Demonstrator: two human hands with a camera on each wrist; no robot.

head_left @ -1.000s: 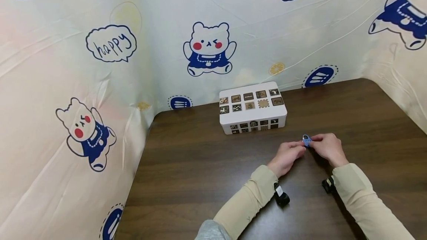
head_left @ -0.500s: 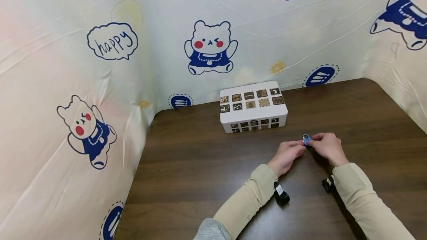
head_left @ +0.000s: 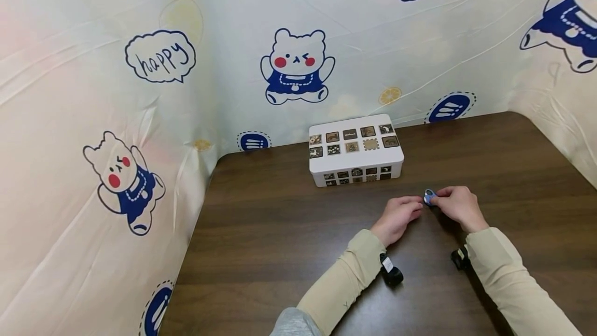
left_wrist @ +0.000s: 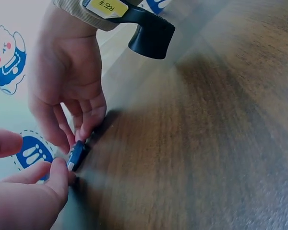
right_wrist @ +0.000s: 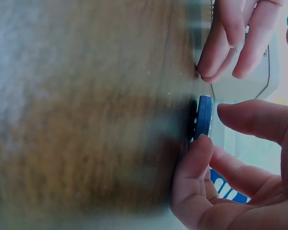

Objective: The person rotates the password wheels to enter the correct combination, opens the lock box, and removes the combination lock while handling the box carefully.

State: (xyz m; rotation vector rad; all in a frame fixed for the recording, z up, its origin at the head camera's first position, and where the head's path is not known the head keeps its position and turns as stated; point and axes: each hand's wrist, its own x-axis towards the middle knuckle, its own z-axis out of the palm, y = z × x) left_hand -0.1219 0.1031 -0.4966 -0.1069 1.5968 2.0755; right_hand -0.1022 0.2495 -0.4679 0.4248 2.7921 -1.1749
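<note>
A small flat blue object (head_left: 428, 197) with a round loop at one end sits just above or on the wooden table; its exact kind is unclear. Its narrow blue edge (right_wrist: 204, 116), with a seam along it, shows in the right wrist view. My right hand (head_left: 459, 207) pinches its near right side. In the right wrist view one fingertip touches its lower end, and the thumb lies close by. On the left, my left hand (head_left: 397, 217) hovers beside the object, its fingers loosely extended and a small gap away. The left wrist view shows the object (left_wrist: 77, 154) partly covered by fingers.
A white box (head_left: 356, 150) with small dark square pictures lies at the table's back edge, beyond the hands. Patterned curtains (head_left: 224, 40) with bears hang behind and at both sides of the brown table (head_left: 261, 232). Each wrist wears a black camera (head_left: 391, 270).
The left hand has drawn back slightly leftward, its fingertips parting from the blue object. The right hand keeps its hold in nearly the same place. The head view has shifted a little.
</note>
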